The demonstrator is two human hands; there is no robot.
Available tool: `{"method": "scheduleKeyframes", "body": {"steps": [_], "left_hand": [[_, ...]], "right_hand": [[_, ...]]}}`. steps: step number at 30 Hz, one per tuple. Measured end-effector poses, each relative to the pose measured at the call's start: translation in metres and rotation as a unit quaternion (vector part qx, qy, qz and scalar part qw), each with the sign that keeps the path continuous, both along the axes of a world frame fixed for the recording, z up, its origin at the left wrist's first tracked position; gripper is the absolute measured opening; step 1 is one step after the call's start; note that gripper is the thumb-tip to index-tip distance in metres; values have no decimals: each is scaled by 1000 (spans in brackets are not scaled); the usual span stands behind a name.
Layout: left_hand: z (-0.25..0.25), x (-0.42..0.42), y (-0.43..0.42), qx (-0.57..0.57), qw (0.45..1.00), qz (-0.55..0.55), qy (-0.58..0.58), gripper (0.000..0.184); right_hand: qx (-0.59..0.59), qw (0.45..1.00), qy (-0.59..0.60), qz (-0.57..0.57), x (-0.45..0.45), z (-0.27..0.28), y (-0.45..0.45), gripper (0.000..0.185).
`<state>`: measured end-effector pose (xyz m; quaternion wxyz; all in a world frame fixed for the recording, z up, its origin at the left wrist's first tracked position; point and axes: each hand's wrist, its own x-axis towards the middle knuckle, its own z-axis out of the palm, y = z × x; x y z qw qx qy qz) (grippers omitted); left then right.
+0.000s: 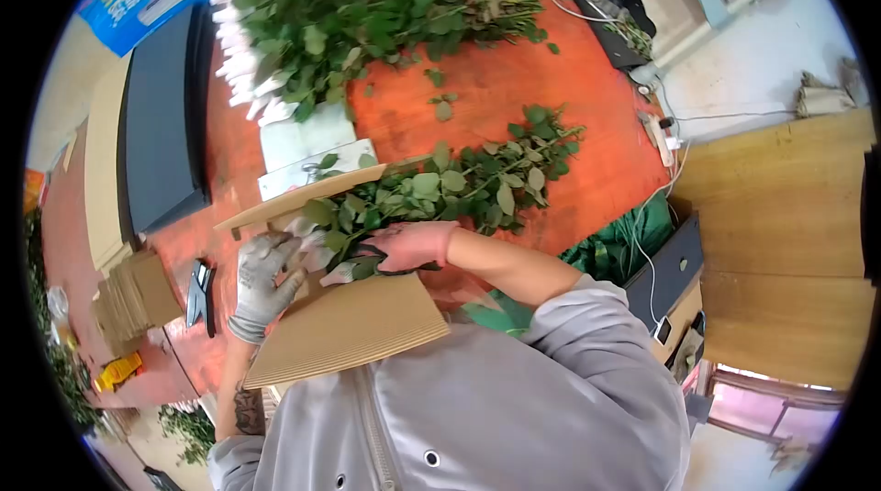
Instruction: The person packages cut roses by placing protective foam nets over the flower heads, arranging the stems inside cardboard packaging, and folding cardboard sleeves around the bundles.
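My left hand (264, 282), in a grey glove, is beside pale, wrapped flower heads (310, 245), with thumb and fingers bent but apart. Whether its fingertips touch them I cannot tell. My right hand (404, 248), in a pink glove with a dark palm, is closed around leafy rose stems (367, 262). More leafy stems (450, 181) lie behind it, spreading to the right. An upright cardboard strip (312, 195) stands along the far side of the flower heads. Close to my body, a curved sheet of corrugated cardboard (353, 330) lies below both hands.
A big heap of leafy stems (367, 14) with white-sleeved heads covers the back of the orange table (569, 78). A stapler (200, 296), a cardboard stack (138, 298) and a dark box (167, 119) are at left. Cables and a green-lined box (633, 243) are at right.
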<state>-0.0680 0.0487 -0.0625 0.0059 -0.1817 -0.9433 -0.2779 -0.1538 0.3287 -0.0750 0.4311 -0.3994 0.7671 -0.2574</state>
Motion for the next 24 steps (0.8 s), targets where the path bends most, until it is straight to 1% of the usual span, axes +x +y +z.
{"method": "scheduleKeyframes", "body": {"steps": [1, 2, 3, 4, 5, 6, 7, 8, 10, 11, 12, 13, 14, 15, 16, 17, 18, 19, 20, 21, 22, 23, 24], "left_hand": [[-2, -5, 5, 1, 1000, -6, 0, 49], [-8, -11, 9, -59, 998, -35, 0, 58], [-17, -13, 11, -119, 991, -62, -2, 66], [-30, -13, 7, -137, 986, -71, -60, 77], [-42, -13, 5, -141, 986, -70, -60, 77], [-44, -12, 7, -163, 984, -58, -32, 76], [-47, -10, 10, -184, 982, -45, -4, 75], [-50, -9, 13, -211, 976, -37, -28, 73], [-44, -11, 13, -194, 979, -53, -26, 73], [-33, -11, 12, -187, 980, -60, -18, 79], [-25, -9, 7, -164, 984, -75, 17, 84], [-13, -6, 3, -133, 990, -56, -9, 84], [-4, 0, -2, -104, 993, -32, -48, 84], [5, 9, -7, -58, 998, 5, -18, 69], [9, 17, -15, 19, 997, 30, -70, 56], [12, 23, -21, 99, 987, 51, -118, 43], [13, 30, -25, 100, 986, 56, -123, 43], [11, 37, -27, 201, 957, 84, -191, 32], [10, 43, -27, 302, 912, 111, -256, 21], [5, 45, -28, 309, 908, 116, -257, 21], [-1, 46, -27, 268, 925, 111, -247, 21], [-5, 45, -25, 226, 940, 106, -234, 21], [-5, 42, -20, 238, 939, 131, -210, 22]], "right_hand": [[23, 999, -32, -11, 0, 16, -2, 58], [43, 997, -62, -19, -1, 25, -4, 58], [41, 997, -61, -20, -1, 19, -6, 58], [35, 998, -47, 0, 0, 7, -7, 57], [28, 999, -31, 21, -1, -3, -8, 57], [24, 999, -32, 23, 0, -8, -8, 57], [8, 1000, -5, 21, 1, -12, -5, 57], [-8, 1000, 17, 22, 5, -16, -3, 56], [31, 999, -18, 15, 2, 2, -8, 53], [17, 999, 11, 28, 2, 4, -7, 49], [15, 997, 56, 53, 2, 14, -5, 50], [-55, 983, 168, 54, 7, 13, 6, 50], [-79, 978, 185, 50, 7, 32, 7, 47], [-97, 974, 201, 36, 6, 62, 4, 43], [-105, 974, 194, 45, 2, 82, -1, 43], [-120, 983, 135, 29, -2, 100, -4, 40], [-132, 988, 75, 10, -4, 107, -6, 36], [-131, 989, 71, 14, -9, 101, -10, 36], [-80, 996, 23, 44, -17, 95, -13, 33], [-26, 996, -26, 77, -21, 89, -18, 30], [-102, 990, 58, 81, -19, 83, -20, 28], [-98, 990, 58, 88, -18, 73, -23, 28], [-49, 990, 96, 89, -17, 60, -28, 28]]}}
